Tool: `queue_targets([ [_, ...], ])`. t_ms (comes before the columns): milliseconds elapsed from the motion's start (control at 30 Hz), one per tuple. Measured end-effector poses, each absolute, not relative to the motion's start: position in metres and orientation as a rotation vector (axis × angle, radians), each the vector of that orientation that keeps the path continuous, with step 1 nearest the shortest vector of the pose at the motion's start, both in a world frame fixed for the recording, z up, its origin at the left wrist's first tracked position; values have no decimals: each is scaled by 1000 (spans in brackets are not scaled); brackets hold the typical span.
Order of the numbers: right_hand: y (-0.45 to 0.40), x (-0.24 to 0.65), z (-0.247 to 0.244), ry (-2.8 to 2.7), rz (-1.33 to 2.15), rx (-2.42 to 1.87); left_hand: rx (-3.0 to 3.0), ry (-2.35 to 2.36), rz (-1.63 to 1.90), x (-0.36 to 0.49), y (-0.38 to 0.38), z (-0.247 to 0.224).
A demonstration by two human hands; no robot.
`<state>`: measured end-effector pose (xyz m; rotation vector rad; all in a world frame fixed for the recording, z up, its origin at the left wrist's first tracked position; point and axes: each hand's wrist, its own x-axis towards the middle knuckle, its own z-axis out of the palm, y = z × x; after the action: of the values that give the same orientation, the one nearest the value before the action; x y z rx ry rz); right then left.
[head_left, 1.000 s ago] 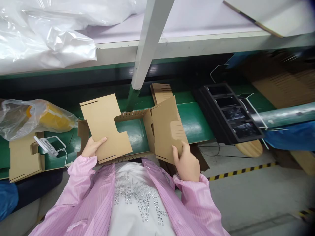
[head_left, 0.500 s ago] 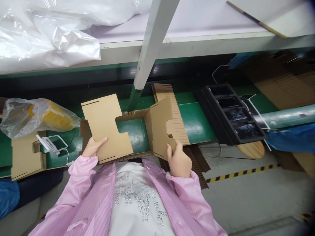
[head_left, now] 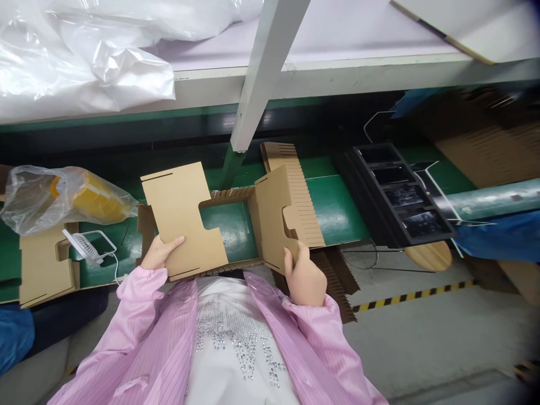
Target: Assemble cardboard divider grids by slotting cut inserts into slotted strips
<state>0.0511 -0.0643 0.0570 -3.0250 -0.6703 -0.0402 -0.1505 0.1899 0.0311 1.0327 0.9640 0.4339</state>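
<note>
Over the green bench (head_left: 337,208), my left hand (head_left: 157,254) grips the left panel (head_left: 181,216), my right hand (head_left: 307,278) pinches the right panel (head_left: 270,219); both run lengthwise away, notches rightward. Grey floor (head_left: 422,332) below.

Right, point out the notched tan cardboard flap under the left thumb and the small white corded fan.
Notched tan cardboard flap (head_left: 181,214): head view, on its flat middle.
Small white corded fan (head_left: 83,246): head view, on its slatted grille.

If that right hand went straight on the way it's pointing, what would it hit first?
The right hand would first meet the cardboard flap it grips; beyond, perhaps the slotted cardboard, though depth is unclear.
</note>
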Motion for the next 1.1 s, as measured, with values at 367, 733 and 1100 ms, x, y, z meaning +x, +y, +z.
queue_targets([
  [367, -50, 54, 52, -730, 85, -3050, 983, 944, 384, -148, 176, 41],
  [733, -32, 63, 29, -1009, 228, -3092, 987, 930, 359, -151, 173, 41],
  [1100, -33, 67, 27, -1169, 278, -3153, 1021, 926, 342, -148, 173, 38],
])
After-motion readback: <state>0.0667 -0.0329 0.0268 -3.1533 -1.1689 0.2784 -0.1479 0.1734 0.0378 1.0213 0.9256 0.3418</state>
